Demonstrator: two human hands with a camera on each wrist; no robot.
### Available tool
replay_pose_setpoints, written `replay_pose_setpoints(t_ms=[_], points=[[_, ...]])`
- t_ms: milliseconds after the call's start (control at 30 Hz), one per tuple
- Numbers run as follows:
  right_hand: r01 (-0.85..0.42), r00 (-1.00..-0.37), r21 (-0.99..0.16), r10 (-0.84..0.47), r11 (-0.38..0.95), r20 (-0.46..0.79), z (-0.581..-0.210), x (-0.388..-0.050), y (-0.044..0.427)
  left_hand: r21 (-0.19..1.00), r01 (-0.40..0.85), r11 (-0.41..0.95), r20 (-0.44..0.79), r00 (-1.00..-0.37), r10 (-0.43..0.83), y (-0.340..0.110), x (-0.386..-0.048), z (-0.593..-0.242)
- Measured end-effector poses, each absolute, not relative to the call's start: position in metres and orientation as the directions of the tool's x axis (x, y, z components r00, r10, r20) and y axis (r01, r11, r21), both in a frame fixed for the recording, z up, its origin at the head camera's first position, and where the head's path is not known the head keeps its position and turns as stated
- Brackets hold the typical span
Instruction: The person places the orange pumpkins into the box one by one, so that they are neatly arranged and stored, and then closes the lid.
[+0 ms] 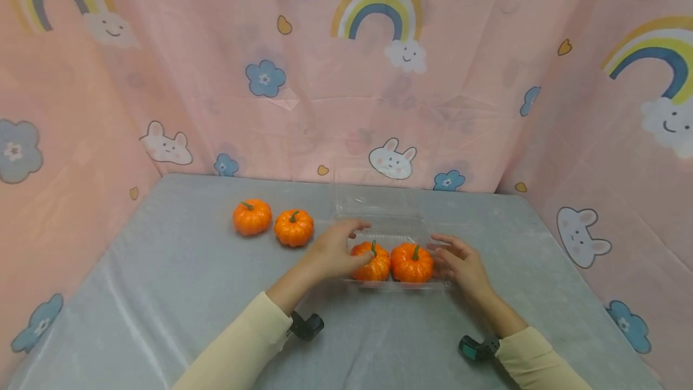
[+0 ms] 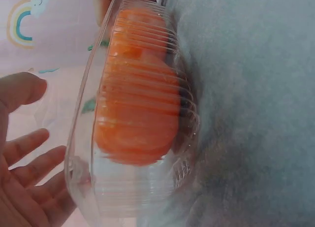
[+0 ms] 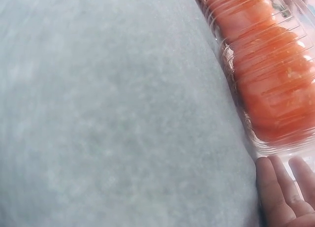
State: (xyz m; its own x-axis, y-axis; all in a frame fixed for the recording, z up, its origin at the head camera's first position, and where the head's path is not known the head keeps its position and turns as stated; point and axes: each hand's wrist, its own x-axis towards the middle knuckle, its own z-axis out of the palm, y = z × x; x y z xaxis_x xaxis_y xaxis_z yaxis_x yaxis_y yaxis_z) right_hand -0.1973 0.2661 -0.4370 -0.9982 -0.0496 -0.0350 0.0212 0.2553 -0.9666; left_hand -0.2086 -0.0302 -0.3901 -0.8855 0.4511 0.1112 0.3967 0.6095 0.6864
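From the head, a clear container (image 1: 438, 286) sits on the bench (image 1: 216, 294) with its long axis running left to right, its lid (image 1: 373, 198) open on the far side. Two orange pumpkins lie inside along that axis, the left one (image 1: 375, 266) just beside the right one (image 1: 412, 262). The left hand (image 1: 331, 253) is at the left end, its thumb in front of the left pumpkin and its fingers toward the far side: a wide grip. The right hand (image 1: 464, 266) is at the opposite end, its grip also loose, fingers forward. Two more pumpkins, an outer one (image 1: 252, 217) and an inner one (image 1: 294, 227), stand on the bench to the left of the container, beyond the left hand; that hand is much the nearer to them, and the inner pumpkin is the closer of the pair.

The left wrist view, turned on its side, shows thumb and fingers spread well apart with nothing between them, over the container's open top; the left pumpkin shows behind the ribbed wall, lower than the thumb.

The right wrist view has the fingers extended and parted by the container's right end, nearest the right pumpkin; the clear plastic is too faint there to tell whether the fingertips touch it.
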Motion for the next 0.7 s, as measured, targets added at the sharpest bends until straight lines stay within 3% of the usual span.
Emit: replay_pose_setpoints(t_ms=[333, 700], points=[[0.016, -0.998, -0.965, -0.05, 0.263, -0.031, -0.438, -0.199, 0.266, 0.714, 0.394, 0.579, 0.188, -0.904, 0.383, -0.044, -0.2, -0.379], [0.02, -0.999, -0.97, -0.042, 0.24, -0.031, -0.437, -0.198, 0.265, 0.666, 0.369, 0.648, 0.227, -0.928, 0.295, -0.065, -0.196, -0.372]])
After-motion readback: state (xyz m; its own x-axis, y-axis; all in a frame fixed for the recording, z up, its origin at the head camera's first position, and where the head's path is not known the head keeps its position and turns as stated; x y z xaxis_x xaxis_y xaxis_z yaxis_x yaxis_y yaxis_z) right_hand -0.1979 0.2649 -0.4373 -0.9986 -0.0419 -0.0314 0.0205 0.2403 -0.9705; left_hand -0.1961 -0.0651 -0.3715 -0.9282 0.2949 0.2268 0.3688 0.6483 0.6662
